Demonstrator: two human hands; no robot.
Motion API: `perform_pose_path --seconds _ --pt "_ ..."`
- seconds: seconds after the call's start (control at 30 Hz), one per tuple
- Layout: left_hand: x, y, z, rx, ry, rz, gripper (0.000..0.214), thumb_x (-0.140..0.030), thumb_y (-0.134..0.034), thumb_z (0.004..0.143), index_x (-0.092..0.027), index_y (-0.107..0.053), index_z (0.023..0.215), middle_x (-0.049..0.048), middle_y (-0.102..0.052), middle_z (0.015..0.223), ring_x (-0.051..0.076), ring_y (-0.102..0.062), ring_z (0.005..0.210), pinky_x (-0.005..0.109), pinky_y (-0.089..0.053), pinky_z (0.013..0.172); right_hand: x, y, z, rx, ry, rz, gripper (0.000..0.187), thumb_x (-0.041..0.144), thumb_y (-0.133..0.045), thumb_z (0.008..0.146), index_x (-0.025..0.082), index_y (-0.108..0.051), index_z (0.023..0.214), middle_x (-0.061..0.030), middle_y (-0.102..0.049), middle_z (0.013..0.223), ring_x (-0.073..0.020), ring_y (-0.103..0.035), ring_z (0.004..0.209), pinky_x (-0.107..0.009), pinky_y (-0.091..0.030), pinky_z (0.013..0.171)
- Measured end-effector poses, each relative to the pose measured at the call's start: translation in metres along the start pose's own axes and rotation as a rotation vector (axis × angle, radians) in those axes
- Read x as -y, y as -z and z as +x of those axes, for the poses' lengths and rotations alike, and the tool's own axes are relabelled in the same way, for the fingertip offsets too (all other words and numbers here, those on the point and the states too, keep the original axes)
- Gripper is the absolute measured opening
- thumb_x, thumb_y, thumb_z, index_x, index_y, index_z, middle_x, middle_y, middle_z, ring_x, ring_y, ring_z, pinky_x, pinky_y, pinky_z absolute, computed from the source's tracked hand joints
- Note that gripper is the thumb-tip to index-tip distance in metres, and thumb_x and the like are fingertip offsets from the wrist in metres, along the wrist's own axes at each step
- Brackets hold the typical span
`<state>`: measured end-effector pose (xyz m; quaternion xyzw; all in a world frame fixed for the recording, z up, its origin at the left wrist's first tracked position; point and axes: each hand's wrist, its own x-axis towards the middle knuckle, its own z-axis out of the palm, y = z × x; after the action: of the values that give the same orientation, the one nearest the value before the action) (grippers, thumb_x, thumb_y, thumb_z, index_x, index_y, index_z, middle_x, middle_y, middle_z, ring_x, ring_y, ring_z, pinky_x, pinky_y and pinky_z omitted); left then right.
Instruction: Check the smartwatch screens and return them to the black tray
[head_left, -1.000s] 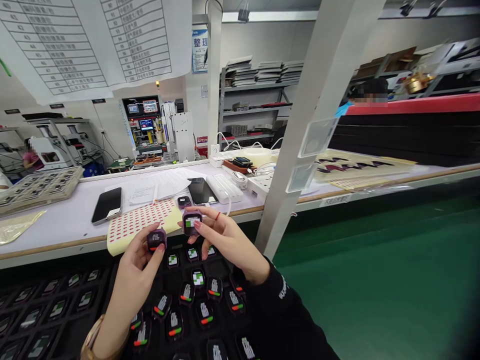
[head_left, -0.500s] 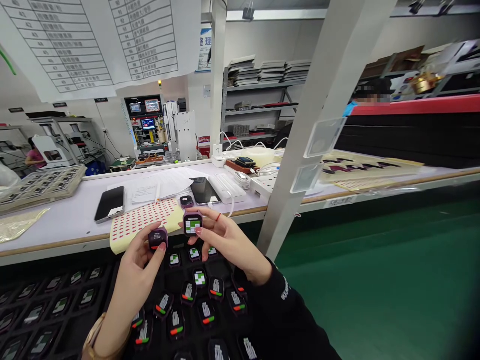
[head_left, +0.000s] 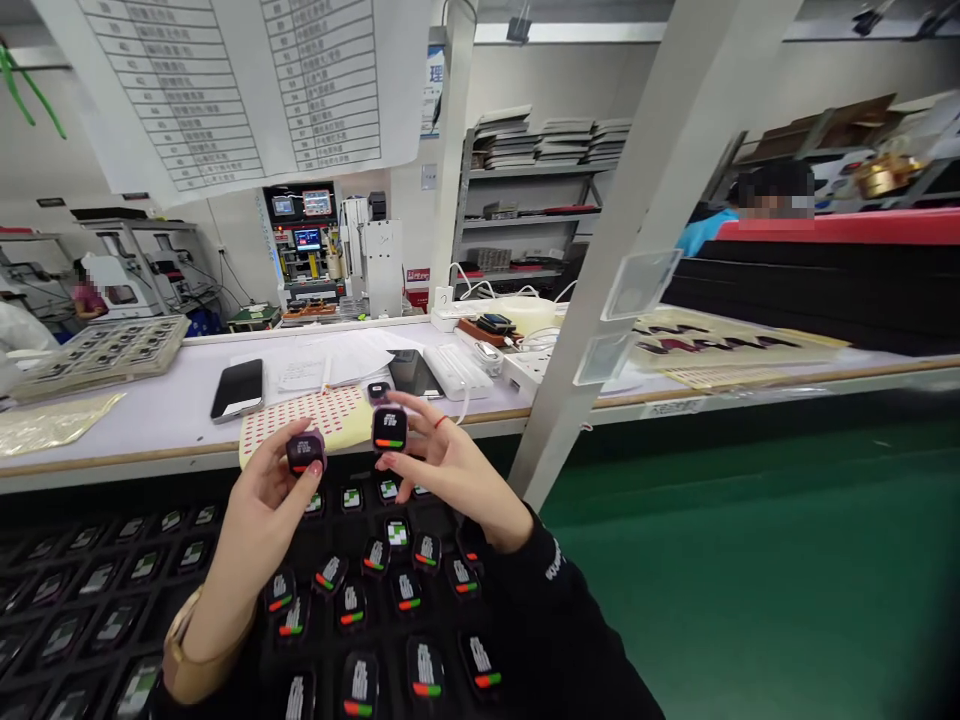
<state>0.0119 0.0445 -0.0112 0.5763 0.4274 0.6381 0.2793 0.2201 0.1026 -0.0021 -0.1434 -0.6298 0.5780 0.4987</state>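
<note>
My left hand [head_left: 259,495] pinches a small purple watch body [head_left: 304,452] with a lit screen, thumb and fingers closed on its edges. My right hand [head_left: 442,465] holds a second purple watch body [head_left: 390,428], whose screen shows a red and green bar. Both are held side by side above a black tray [head_left: 90,610] that carries several more lit watch bodies [head_left: 397,533]. A dark sleeve covers my right forearm, and a gold-coloured bracelet sits on my left wrist.
Behind the tray runs a white bench [head_left: 150,420] with a yellow sheet of red dot stickers [head_left: 330,415], two black phones [head_left: 238,389], papers, a white power strip [head_left: 463,372]. A slanted white post [head_left: 600,270] stands to the right. Other people work at the far left and right.
The screen of the watch body in my right hand has changed from a green-and-white pattern to text with a red and green bar. The camera has turned a little, and both hands sit slightly higher.
</note>
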Motion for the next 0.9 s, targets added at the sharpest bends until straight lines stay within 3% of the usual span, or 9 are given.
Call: perform_pose_path --seconds 0.13,0.23,0.37,0.47,0.53,0.63,0.73,0.83,0.9 --pt "-0.029 0.005 -0.008 -0.013 -0.032 -0.036 0.048 -0.022 -0.076 0.082 -0.026 -0.061 0.127 0.0022 -0.064 0.123 0.011 -0.062 0.105 0.012 -0.050 0.089 0.035 -0.016 -0.020 -0.170 0.204 -0.139 0.049 0.028 -0.083 0.083 0.023 -0.057 0.125 -0.0059 -0.062 0.106 -0.0209 -0.067 0.080 -0.024 -0.065 0.052" --pt "-0.050 0.012 -0.017 0.070 -0.007 -0.036 0.050 -0.021 -0.074 0.084 -0.030 -0.058 0.130 0.0010 -0.063 0.127 0.012 -0.060 0.111 0.014 -0.050 0.090 0.067 -0.026 -0.044 -0.279 0.373 -0.267 0.042 0.025 -0.083 0.086 0.024 -0.063 0.123 -0.0046 -0.065 0.104 -0.0204 -0.068 0.077 -0.023 -0.063 0.049" --pt "-0.059 0.028 -0.036 0.238 0.126 0.051 0.059 -0.022 -0.073 0.083 -0.031 -0.052 0.137 0.0019 -0.063 0.128 0.017 -0.060 0.115 0.022 -0.052 0.092 0.089 -0.021 -0.068 -0.212 0.370 -0.390 0.049 0.023 -0.082 0.087 0.025 -0.062 0.131 -0.0047 -0.066 0.108 -0.0196 -0.066 0.077 -0.021 -0.057 0.047" --pt "-0.046 0.041 -0.058 0.344 0.303 0.220 0.065 -0.030 -0.073 0.080 -0.026 -0.050 0.140 0.0051 -0.067 0.120 0.023 -0.064 0.107 0.031 -0.055 0.087 0.067 -0.009 -0.080 0.033 0.129 -0.582 0.059 0.026 -0.079 0.089 0.025 -0.053 0.143 -0.0031 -0.066 0.102 -0.0159 -0.061 0.069 -0.022 -0.054 0.053" --pt "-0.030 0.044 -0.076 0.407 0.384 0.408 0.062 -0.034 -0.069 0.080 -0.022 -0.051 0.139 0.0066 -0.069 0.113 0.024 -0.066 0.095 0.034 -0.056 0.080 0.035 -0.005 -0.087 0.229 -0.051 -0.734 0.061 0.029 -0.077 0.091 0.026 -0.050 0.146 0.0009 -0.064 0.087 -0.0134 -0.057 0.060 -0.020 -0.049 0.050" --pt "-0.006 0.040 -0.098 0.479 0.402 0.595 0.055 -0.030 -0.067 0.079 -0.020 -0.058 0.132 0.0062 -0.071 0.104 0.025 -0.066 0.088 0.037 -0.054 0.081 -0.018 -0.010 -0.098 0.398 -0.264 -0.922 0.062 0.024 -0.078 0.090 0.021 -0.051 0.145 0.0047 -0.061 0.068 -0.0154 -0.060 0.059 -0.021 -0.048 0.058" --pt "0.011 0.033 -0.112 0.497 0.374 0.659 0.051 -0.023 -0.069 0.077 -0.019 -0.062 0.127 0.0071 -0.071 0.107 0.027 -0.065 0.095 0.040 -0.050 0.089 -0.049 -0.024 -0.103 0.430 -0.364 -1.039 0.058 0.016 -0.077 0.087 0.015 -0.055 0.141 0.0007 -0.066 0.073 -0.0212 -0.067 0.072 -0.024 -0.050 0.069" --pt "0.018 0.031 -0.117 0.501 0.341 0.720 0.050 -0.018 -0.071 0.076 -0.018 -0.063 0.125 0.0085 -0.070 0.112 0.027 -0.063 0.099 0.041 -0.048 0.094 -0.054 -0.040 -0.105 0.414 -0.343 -1.103 0.050 0.016 -0.078 0.084 0.013 -0.062 0.132 -0.0094 -0.068 0.098 -0.0285 -0.066 0.094 -0.030 -0.051 0.083" --pt "0.021 0.032 -0.119 0.498 0.321 0.750 0.050 -0.016 -0.074 0.075 -0.018 -0.063 0.124 0.0087 -0.069 0.111 0.027 -0.062 0.101 0.040 -0.048 0.095 -0.051 -0.047 -0.107 0.419 -0.333 -1.144 0.048 0.018 -0.078 0.084 0.012 -0.064 0.130 -0.0129 -0.065 0.104 -0.0311 -0.066 0.097 -0.034 -0.052 0.085"
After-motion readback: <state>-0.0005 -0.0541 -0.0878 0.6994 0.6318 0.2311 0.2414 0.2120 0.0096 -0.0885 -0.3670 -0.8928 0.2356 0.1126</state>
